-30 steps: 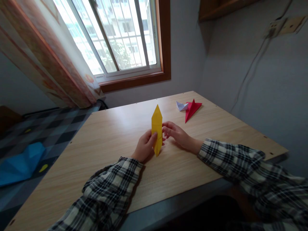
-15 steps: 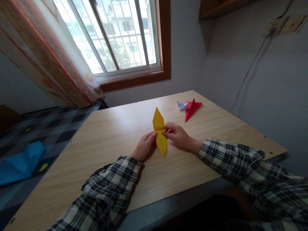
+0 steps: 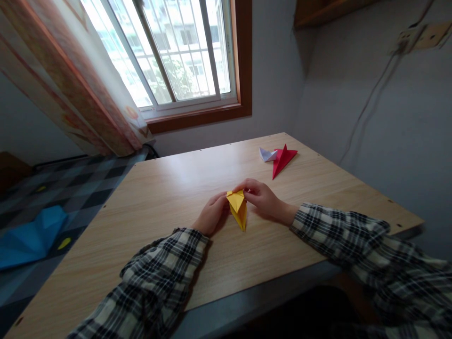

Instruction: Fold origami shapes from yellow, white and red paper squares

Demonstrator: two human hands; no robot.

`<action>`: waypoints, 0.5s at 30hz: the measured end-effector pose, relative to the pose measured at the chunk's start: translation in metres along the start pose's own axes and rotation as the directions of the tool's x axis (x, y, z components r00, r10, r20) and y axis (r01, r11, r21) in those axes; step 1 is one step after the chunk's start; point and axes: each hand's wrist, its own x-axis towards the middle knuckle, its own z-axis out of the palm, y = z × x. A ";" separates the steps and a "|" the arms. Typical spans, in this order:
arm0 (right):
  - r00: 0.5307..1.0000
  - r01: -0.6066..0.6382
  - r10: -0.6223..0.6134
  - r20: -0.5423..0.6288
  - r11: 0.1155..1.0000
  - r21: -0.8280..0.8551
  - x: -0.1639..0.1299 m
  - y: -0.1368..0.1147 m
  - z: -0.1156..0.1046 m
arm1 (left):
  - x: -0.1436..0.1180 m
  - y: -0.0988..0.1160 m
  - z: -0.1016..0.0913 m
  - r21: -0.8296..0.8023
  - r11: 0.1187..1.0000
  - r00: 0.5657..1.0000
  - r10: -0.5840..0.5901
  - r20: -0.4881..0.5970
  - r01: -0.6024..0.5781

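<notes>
A folded yellow origami paper is held between my two hands above the middle of the wooden table. Its upper flap is bent down toward me over the lower part, and two narrow points hang at the near end. My left hand pinches the paper's left edge near the top. My right hand grips the upper right corner, with its fingers along the top fold. Some fingertips are hidden behind the paper.
Toward the back right of the table lie a small white paper boat and a red folded paper, touching or overlapping. A blue folded paper rests on the checkered cloth at the left. A window stands behind the table.
The upper point of the yellow paper, which stood up away from me, is now folded down toward me. My right fingers have shifted up to the top fold; my left hand barely moved.
</notes>
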 end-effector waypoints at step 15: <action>0.997 0.075 -0.072 0.035 0.991 -0.113 0.001 -0.003 -0.003 | 0.004 0.000 -0.005 -0.070 0.992 0.994 -0.107 0.028 0.109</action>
